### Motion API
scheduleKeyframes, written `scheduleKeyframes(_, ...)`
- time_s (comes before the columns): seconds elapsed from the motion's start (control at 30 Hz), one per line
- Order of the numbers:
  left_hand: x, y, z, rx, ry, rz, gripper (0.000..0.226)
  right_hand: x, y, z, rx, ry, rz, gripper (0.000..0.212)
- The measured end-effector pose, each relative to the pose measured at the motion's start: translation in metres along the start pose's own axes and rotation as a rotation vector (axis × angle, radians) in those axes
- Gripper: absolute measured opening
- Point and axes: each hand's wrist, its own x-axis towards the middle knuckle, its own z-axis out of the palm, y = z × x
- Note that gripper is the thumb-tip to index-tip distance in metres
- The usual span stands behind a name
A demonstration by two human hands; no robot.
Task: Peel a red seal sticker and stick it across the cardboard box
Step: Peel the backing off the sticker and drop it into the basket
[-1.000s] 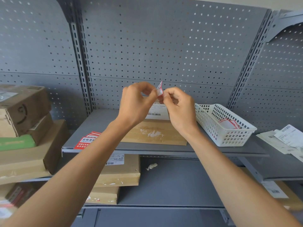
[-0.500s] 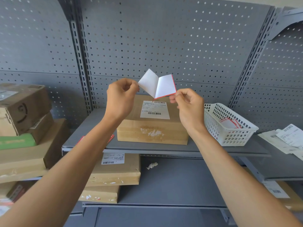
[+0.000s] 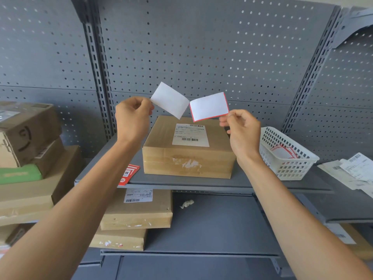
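A cardboard box (image 3: 188, 158) with a white shipping label lies on the grey shelf (image 3: 252, 181). Above it, my left hand (image 3: 133, 120) pinches the corner of a plain white backing sheet (image 3: 169, 100). My right hand (image 3: 242, 132) pinches the corner of the red seal sticker (image 3: 209, 106), whose white back with a red rim faces me. The two pieces meet only at one edge above the box.
A white plastic basket (image 3: 292, 170) holding more red-edged stickers stands right of the box. A red sticker (image 3: 129, 174) lies at the shelf's front left. Stacked cardboard boxes (image 3: 30, 158) fill the left and the lower shelf. Loose paper labels (image 3: 355, 172) lie far right.
My hands have moved apart, left hand to the left and right hand to the right. The sticker and its backing, pinched together a second ago, now spread open, almost fully separated.
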Motion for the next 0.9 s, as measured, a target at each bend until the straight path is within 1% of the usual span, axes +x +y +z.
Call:
scheduleKeyframes(0.17, 0.005, -0.001, -0.002, 0.009, 0.017, 0.007, 0.024, 0.003, 0.003, -0.01, -0.036, 0.025, 0.009, 0.015)
scheduleKeyframes(0.33, 0.004, 0.003, 0.009, -0.02, 0.007, 0.042, 0.023, 0.01, 0.004, -0.029, -0.045, 0.073, 0.009, 0.017)
scheduleKeyframes(0.47, -0.003, 0.008, 0.026, -0.03, -0.012, 0.075, 0.023, 0.015, 0.005, -0.052, -0.049, 0.129, 0.007, 0.015)
scheduleKeyframes(0.7, -0.013, 0.011, 0.057, -0.066, -0.076, 0.071, 0.021, 0.02, 0.003, -0.091, -0.077, 0.218, -0.01, 0.014)
scheduleKeyframes(0.9, -0.017, 0.006, 0.062, -0.024, -0.121, 0.098, 0.022, 0.027, 0.004, -0.11, -0.104, 0.256, -0.005, 0.016)
